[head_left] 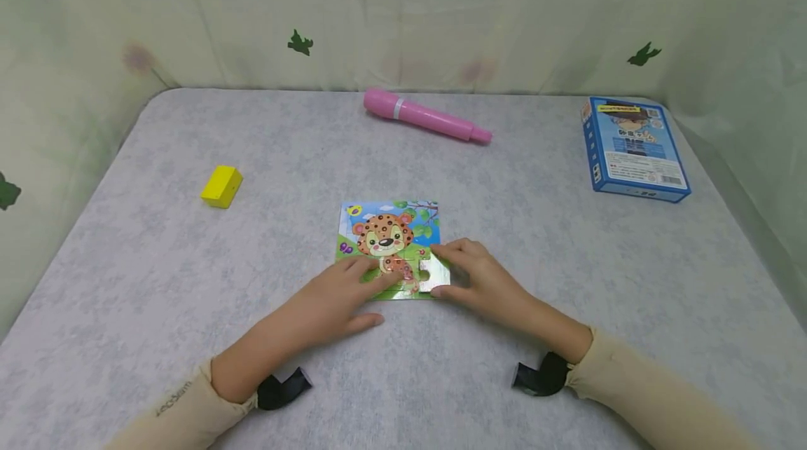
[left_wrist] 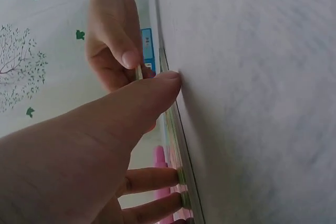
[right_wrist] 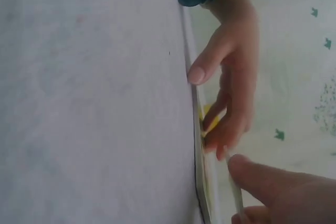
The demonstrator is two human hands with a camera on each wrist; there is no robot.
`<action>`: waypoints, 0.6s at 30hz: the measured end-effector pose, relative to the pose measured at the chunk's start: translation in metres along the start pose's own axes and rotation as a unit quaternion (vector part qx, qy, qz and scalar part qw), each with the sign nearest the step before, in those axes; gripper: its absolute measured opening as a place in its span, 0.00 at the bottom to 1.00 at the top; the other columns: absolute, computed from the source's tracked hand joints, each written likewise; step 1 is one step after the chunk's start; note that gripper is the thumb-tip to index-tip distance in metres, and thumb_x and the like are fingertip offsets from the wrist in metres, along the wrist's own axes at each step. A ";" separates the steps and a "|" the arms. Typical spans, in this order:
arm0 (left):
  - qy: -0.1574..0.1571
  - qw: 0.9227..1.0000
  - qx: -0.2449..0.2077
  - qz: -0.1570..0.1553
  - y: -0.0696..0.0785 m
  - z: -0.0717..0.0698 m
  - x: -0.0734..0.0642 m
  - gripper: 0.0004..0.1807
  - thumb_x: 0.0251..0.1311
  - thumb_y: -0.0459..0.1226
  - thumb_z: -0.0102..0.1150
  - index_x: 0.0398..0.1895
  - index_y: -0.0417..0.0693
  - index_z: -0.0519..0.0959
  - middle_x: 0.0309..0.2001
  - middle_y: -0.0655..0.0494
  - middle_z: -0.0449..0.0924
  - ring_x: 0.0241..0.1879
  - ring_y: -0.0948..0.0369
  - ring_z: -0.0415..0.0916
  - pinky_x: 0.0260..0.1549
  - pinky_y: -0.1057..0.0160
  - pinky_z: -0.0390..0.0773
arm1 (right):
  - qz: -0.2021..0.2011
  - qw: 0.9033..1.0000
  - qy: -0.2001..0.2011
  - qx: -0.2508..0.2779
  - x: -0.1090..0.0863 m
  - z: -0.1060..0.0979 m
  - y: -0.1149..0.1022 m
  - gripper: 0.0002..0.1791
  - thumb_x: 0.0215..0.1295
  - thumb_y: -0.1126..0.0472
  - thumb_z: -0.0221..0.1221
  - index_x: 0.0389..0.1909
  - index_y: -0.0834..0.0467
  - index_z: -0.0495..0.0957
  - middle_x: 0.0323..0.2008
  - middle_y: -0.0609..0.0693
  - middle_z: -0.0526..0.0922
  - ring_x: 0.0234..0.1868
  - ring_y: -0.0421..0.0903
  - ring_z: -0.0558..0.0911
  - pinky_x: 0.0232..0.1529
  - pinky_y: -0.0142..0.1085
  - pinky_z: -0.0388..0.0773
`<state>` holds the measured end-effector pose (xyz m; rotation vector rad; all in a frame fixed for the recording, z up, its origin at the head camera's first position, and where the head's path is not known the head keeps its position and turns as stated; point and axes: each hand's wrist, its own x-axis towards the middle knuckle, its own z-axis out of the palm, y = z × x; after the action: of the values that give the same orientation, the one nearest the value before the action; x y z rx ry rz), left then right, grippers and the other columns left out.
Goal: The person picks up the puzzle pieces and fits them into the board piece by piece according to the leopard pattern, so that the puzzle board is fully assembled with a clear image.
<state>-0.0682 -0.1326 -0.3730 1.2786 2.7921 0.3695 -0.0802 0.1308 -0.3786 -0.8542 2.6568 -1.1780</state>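
A leopard jigsaw puzzle [head_left: 386,233] lies flat on the table in the head view. My right hand [head_left: 482,278] pinches a puzzle piece [head_left: 437,275] by its edge, between thumb and fingers, over the puzzle's lower right corner. Glare whitens the piece, so its picture does not show. Seen edge-on in the right wrist view, the piece [right_wrist: 235,190] is tilted and raised above the board. My left hand [head_left: 334,296] rests its extended fingertips on the lower left of the puzzle. Its thumb [left_wrist: 157,87] lies by the puzzle's near edge.
A yellow block [head_left: 221,186] sits to the left on the grey table [head_left: 284,155]. Toward the back lies a pink flashlight-shaped object [head_left: 429,117]. At the right stands a blue printed box [head_left: 633,148]. Pale curtains with leaf shapes border the table.
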 end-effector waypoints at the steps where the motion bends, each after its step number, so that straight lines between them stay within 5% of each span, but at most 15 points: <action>1: -0.001 1.000 0.006 0.002 0.002 0.000 0.001 0.32 0.54 0.51 0.58 0.63 0.56 0.65 0.53 0.46 0.66 0.53 0.48 0.64 0.51 0.51 0.66 | -0.001 1.000 -0.003 -0.002 0.002 0.004 0.000 0.34 0.51 0.52 0.65 0.59 0.62 0.68 0.47 0.50 0.72 0.49 0.45 0.68 0.47 0.40 0.69; 11: 0.018 0.997 0.062 0.045 0.010 -0.003 0.004 0.33 0.51 0.54 0.59 0.62 0.60 0.67 0.39 0.48 0.64 0.39 0.51 0.65 0.39 0.56 0.70 | -0.004 0.999 0.008 -0.054 0.014 0.019 0.000 0.32 0.50 0.52 0.66 0.57 0.60 0.71 0.42 0.49 0.73 0.43 0.45 0.67 0.40 0.37 0.66; 18: 0.005 0.995 0.097 0.038 0.015 -0.006 0.005 0.30 0.51 0.55 0.58 0.59 0.61 0.70 0.38 0.46 0.65 0.39 0.50 0.65 0.35 0.56 0.71 | -0.011 0.991 -0.011 -0.136 0.017 0.016 -0.004 0.31 0.50 0.49 0.65 0.55 0.56 0.73 0.37 0.45 0.68 0.37 0.43 0.64 0.37 0.35 0.62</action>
<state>-0.0617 -0.1205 -0.3630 1.4276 2.8531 0.1096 -0.0874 0.1089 -0.3845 -0.9308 2.8391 -0.8153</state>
